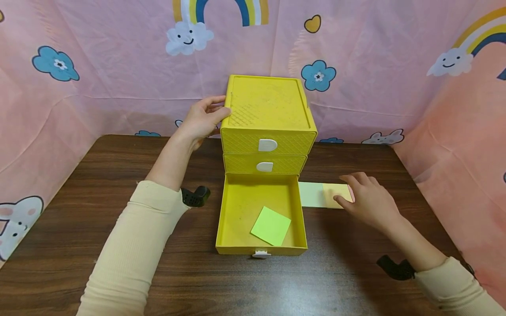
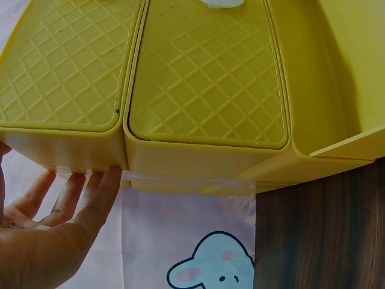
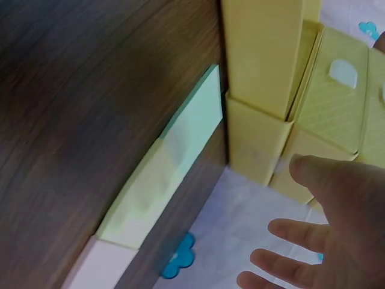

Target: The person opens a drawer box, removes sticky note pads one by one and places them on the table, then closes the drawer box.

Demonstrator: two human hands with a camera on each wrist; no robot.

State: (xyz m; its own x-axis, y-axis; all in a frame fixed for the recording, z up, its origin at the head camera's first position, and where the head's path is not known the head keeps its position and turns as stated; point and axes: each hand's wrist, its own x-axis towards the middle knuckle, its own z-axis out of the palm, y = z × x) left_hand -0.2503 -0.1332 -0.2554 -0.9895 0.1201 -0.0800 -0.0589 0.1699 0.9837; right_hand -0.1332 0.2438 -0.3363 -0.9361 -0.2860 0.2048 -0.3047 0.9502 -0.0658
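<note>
A yellow drawer unit (image 1: 269,103) stands on the table, its bottom drawer (image 1: 241,197) pulled out. Inside that drawer lies a bright green sticky note pad (image 1: 271,226), turned at an angle. My left hand (image 1: 201,120) steadies the unit's upper left side; the left wrist view shows its extended fingers (image 2: 90,211) against the side wall. To the right of the drawer, pale green (image 1: 311,194), pale yellow (image 1: 332,193) and pink (image 3: 99,268) sticky notes form a row on the table. Over the row's right end hovers my right hand (image 1: 371,199), fingers spread and holding nothing.
Two upper drawers with white pull tabs (image 1: 268,145) are closed. The dark wood table (image 1: 189,272) extends around the unit. A pink patterned cloth (image 1: 130,66) hangs behind and at both sides. Each wrist carries a black device (image 1: 196,196).
</note>
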